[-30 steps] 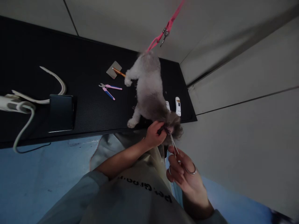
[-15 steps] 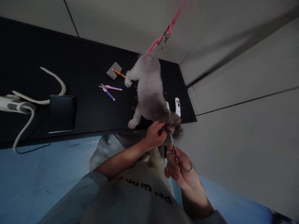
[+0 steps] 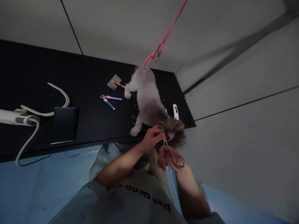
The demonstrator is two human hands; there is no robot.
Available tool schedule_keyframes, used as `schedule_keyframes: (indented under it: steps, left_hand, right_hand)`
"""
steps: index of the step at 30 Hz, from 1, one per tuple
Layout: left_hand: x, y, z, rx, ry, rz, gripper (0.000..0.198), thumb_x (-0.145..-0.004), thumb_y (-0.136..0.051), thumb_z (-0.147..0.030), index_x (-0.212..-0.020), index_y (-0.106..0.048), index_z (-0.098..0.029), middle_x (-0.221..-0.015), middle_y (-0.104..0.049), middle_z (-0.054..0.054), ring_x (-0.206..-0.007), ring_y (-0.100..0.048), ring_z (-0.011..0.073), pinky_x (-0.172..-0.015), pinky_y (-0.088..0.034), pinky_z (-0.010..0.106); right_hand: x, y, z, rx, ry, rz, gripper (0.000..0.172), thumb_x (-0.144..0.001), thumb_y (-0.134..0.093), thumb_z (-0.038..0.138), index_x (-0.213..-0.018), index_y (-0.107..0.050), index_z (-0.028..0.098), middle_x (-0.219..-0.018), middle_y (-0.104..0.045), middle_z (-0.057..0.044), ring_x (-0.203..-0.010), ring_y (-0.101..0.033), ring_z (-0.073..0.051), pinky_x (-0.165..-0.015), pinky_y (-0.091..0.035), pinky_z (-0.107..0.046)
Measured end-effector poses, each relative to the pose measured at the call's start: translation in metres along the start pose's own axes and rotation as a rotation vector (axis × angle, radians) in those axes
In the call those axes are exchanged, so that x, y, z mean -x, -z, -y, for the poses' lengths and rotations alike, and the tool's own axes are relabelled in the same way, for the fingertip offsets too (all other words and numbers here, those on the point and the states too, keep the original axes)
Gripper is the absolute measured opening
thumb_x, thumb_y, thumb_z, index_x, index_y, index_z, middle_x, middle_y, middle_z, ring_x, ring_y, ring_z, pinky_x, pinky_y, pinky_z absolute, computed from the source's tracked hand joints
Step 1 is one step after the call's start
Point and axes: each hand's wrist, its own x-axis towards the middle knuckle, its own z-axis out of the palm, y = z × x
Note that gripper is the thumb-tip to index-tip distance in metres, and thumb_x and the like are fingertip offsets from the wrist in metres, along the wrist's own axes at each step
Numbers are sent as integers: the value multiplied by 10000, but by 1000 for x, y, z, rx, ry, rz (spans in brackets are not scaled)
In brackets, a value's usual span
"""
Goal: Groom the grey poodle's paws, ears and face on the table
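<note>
A small dog (image 3: 149, 93) with clipped pale grey fur and a darker, fluffier head stands on the black table, its head at the near edge. My left hand (image 3: 151, 138) is closed at the side of the head, pinching what looks like the ear; the fingers hide most of it. Pink skin shows beside the fingertips. My right hand (image 3: 169, 157) holds slim metal forceps (image 3: 165, 141) with finger rings, their handles spread. The tips point up beside my left fingertips, close to the dog's head.
A pink leash (image 3: 167, 34) rises from the dog's rear end. On the black table (image 3: 30, 71) lie a slicker brush (image 3: 114, 82), nail clippers (image 3: 109, 101), a white handheld device (image 3: 175, 111), a dark phone-like slab (image 3: 64, 124) and a white appliance with a cord (image 3: 16, 117). Walls stand behind and right.
My right hand has moved up and left, bringing the forceps' tips against my left fingertips. My left hand keeps its pinch at the dog's head. The view has shifted slightly.
</note>
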Motion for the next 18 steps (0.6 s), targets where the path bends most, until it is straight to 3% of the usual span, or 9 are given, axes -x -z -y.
schedule_keyframes:
  steps: [5,7,9,10,12,13,15,18]
  left_hand:
    - [-2,2,3,4,91,-138,379,-817,-637,-531,-699,-728,-184,-700,-626,46,-734,-584,177,-746,-462,339]
    - [-2,4,5,-14,54,-159,297,-815,-659,-468,-726,-732,-195,-735,-637,43,-745,-591,170,-750,-470,335]
    - [-3,4,6,-56,18,-158,237,-816,-662,-421,-745,-729,-205,-746,-636,37,-759,-598,168,-760,-478,336]
    - [-3,4,6,-76,10,-156,222,-817,-657,-408,-748,-723,-207,-746,-635,35,-760,-600,168,-759,-482,337]
    - [-3,6,6,-109,20,-169,216,-823,-633,-393,-745,-705,-205,-745,-633,32,-747,-599,167,-732,-490,331]
    - [-2,8,6,-121,38,-195,217,-827,-617,-386,-741,-692,-201,-751,-635,33,-735,-597,163,-705,-493,320]
    - [4,22,8,-150,65,-299,225,-842,-577,-368,-728,-657,-192,-796,-646,40,-675,-574,140,-612,-478,285]
    - [29,69,8,-338,-5,-478,258,-886,-503,-336,-694,-602,-196,-869,-660,39,-533,-478,100,-470,-404,265]
  right_hand:
    - [32,-1,4,313,-28,168,547,-689,-682,698,-882,-613,191,-705,-637,-7,-612,-585,-167,-605,-454,-298]
    - [43,-12,13,495,127,0,401,-766,-694,564,-918,-626,200,-794,-652,-37,-721,-613,-189,-665,-467,-314]
    - [38,-22,23,688,398,-351,242,-820,-688,392,-991,-602,245,-926,-656,-59,-885,-627,-222,-818,-484,-382]
    - [28,-25,28,750,529,-529,251,-805,-706,327,-1013,-578,267,-1000,-652,-69,-989,-618,-247,-914,-465,-436]
    - [-1,-24,33,872,679,-699,378,-713,-779,304,-1004,-539,278,-1124,-631,-83,-1146,-569,-289,-1033,-398,-506]
    - [-18,-20,32,919,680,-737,426,-677,-797,314,-1008,-532,269,-1160,-618,-91,-1172,-556,-299,-1044,-392,-509]
    - [-48,-10,24,964,542,-745,503,-640,-807,333,-1047,-526,242,-1179,-607,-108,-1143,-568,-304,-1017,-418,-502]
    - [-77,5,0,919,418,-766,550,-633,-796,382,-1067,-509,204,-1170,-604,-133,-1109,-580,-305,-975,-447,-486]
